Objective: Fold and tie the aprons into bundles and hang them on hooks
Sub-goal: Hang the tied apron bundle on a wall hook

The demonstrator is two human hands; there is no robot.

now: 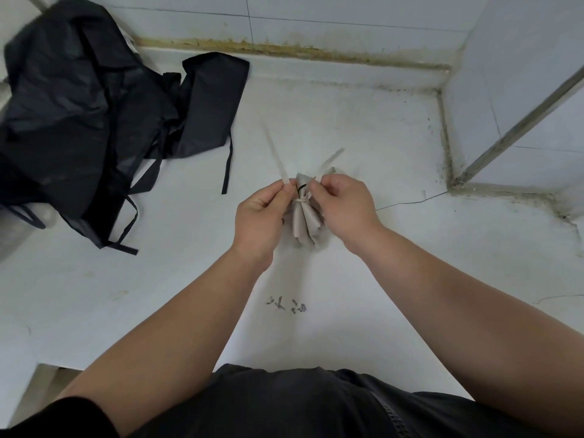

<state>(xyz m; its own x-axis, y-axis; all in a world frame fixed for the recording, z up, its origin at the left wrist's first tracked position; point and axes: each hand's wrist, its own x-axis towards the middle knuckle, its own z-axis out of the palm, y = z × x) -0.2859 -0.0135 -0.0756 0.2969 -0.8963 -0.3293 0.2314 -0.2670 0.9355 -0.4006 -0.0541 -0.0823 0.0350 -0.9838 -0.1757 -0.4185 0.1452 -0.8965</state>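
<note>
Beige fabric apron bundle [305, 216]: pleated cloth, cinched by a knot of pale cord. It sits near frame centre over the white stone-like countertop [395, 279]; whether it rests there or is lifted, cannot tell. The folds fan toward 6 o'clock below the knot, and a short tuft stands toward 12 o'clock above it. A thin dark loop [300, 187] lies on the tuft, nature unclear.

Writing: dark handwritten marks [286, 306] on the countertop, at 6 o'clock from the apron bundle and between the forearms. A few characters, not legible.

Hands:
- The left hand [262, 216] is at 9 o'clock of the bundle, touching its side. Thumb and forefinger pinch the left tie strip [278, 156], pale and flat, which runs off toward 11 o'clock.
- The right hand [344, 207] is at 3 o'clock, pinching the right tie strip [331, 159], which runs toward 1 o'clock.
- Both pinch points sit just above the knot, either side of the tuft. The other fingers are curled, and both strips are blurred.

Surroundings:
- A heap of black thin-fabric aprons [79, 121] with long black ties lies at 10 o'clock, well apart from the hands.
- A yellow-brown stained sealant line [284, 47] runs at 12 o'clock, under the white tiled wall [347, 14].
- A hairline crack [410, 202] runs at 3 o'clock from the right hand.
- A grey metal bar [521, 121] runs diagonally at 2 o'clock.
</note>
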